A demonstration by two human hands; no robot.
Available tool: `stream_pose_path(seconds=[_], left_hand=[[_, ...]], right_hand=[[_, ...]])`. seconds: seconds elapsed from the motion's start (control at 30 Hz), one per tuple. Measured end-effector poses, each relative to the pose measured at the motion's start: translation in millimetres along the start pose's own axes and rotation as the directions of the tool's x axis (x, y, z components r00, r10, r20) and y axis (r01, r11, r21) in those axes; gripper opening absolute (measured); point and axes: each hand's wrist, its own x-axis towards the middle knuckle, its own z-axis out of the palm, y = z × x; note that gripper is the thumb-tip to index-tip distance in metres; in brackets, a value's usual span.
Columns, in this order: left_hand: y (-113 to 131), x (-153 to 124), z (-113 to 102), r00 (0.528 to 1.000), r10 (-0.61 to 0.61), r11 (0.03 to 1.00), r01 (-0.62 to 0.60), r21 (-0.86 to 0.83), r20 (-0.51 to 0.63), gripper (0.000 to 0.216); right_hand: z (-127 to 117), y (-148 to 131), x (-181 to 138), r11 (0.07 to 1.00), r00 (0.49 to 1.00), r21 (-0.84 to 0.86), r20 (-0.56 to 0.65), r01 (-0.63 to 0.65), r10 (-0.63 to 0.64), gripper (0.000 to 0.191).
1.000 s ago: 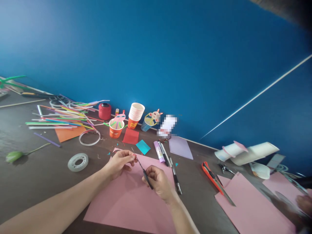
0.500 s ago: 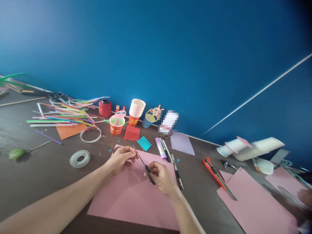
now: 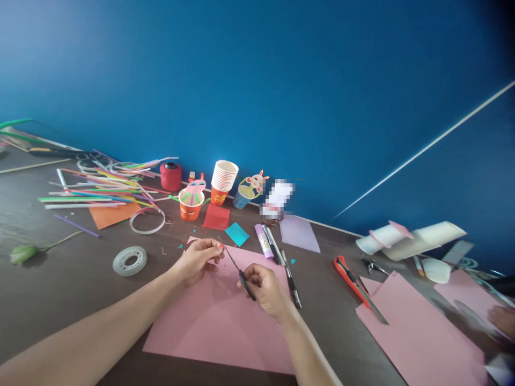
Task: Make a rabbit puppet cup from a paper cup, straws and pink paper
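My left hand (image 3: 201,261) is closed, thumb and forefinger pinching a tiny red piece of paper (image 3: 221,247). My right hand (image 3: 265,289) is wrapped round the dark handles of a pair of scissors (image 3: 245,283). The blades point up and left, their tips close to the red piece; whether they touch it I cannot tell. Both hands are over a large pink sheet of paper (image 3: 217,332). Beyond them lie a red paper square (image 3: 216,217) and a blue paper square (image 3: 237,234).
Behind stand a decorated cup (image 3: 190,210), stacked paper cups (image 3: 223,179) and a blue cup (image 3: 242,199). Pens (image 3: 290,279) and a glue stick (image 3: 263,241) lie right; tape (image 3: 130,261) and straws (image 3: 96,193) left. A cutter (image 3: 358,287) rests near pink sheets (image 3: 418,332). Another person's hand (image 3: 502,320) shows far right.
The whole view has shifted slightly. Both hands keep nearly the same pose, with the red piece still in the left and the scissors in the right.
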Motion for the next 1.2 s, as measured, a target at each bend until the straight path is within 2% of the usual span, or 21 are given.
stream_pose_path(seconds=[0.2,0.6,1.2], left_hand=[[0.0,-0.9,0.5,1.000,-0.008,1.000,0.008,0.017,0.010,0.018],[-0.3,0.2,0.2,1.000,-0.015,0.999,0.014,0.038,0.013,0.020],[-1.1,0.5,0.1,1.000,-0.014,0.999,0.014,0.032,0.006,0.021]], right_hand=[[-3.4,1.1,-2.1,1.000,0.997,-0.004,0.081,0.003,-0.003,0.032],[-4.4,-1.3,-3.0,1.000,0.995,-0.020,0.097,0.020,-0.018,0.032],[-2.3,-1.0,-1.6,0.994,0.996,-0.086,-0.038,0.072,-0.075,0.033]])
